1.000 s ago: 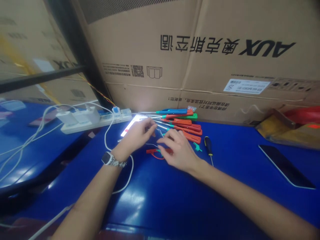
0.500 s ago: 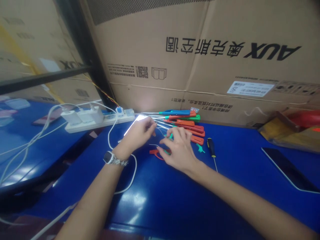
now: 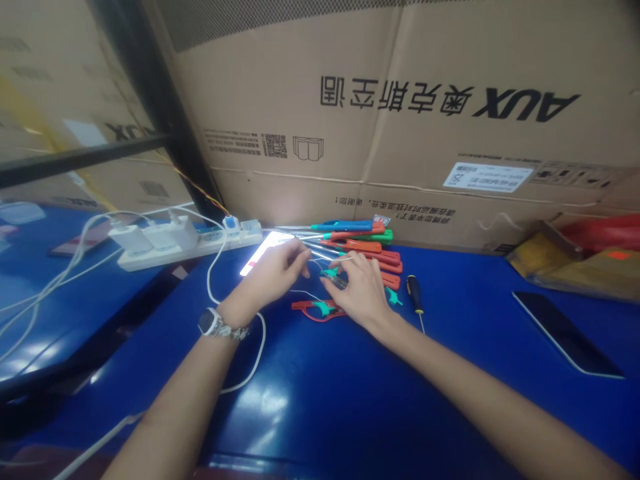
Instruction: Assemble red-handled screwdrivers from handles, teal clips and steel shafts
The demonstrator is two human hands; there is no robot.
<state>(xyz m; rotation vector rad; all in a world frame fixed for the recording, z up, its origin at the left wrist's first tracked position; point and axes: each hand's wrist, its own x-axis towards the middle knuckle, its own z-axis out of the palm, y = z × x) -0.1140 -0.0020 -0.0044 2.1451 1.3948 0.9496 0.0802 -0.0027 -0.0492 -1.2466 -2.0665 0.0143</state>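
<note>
My right hand (image 3: 363, 290) has its fingers curled round a small clear part with a green end (image 3: 330, 275), seemingly the inside of a lighter. To its left, my left hand (image 3: 277, 270) is closed in a pinch; whatever its fingertips hold is too small to make out. A thin white wire (image 3: 306, 292) runs between the hands. Below them lies a red lighter handle shell (image 3: 303, 307) with a green trigger piece (image 3: 323, 307) in it. Behind, several long-stemmed lighters (image 3: 367, 246) with coloured handles lie in a pile. A loose green piece (image 3: 393, 297) is right of my right hand.
A black and yellow screwdriver (image 3: 414, 293) and a dark-screened phone or tablet (image 3: 565, 333) lie to the right on the blue table (image 3: 320, 400). A lit phone (image 3: 255, 259), a white cable (image 3: 261, 353) and a power strip (image 3: 210, 243) are left. A cardboard box (image 3: 390, 147) stands behind.
The view has shifted slightly. My right hand has curled further and lifted off the red shell, so more of the shell and the green-ended part shows. My left hand stays pinched.
</note>
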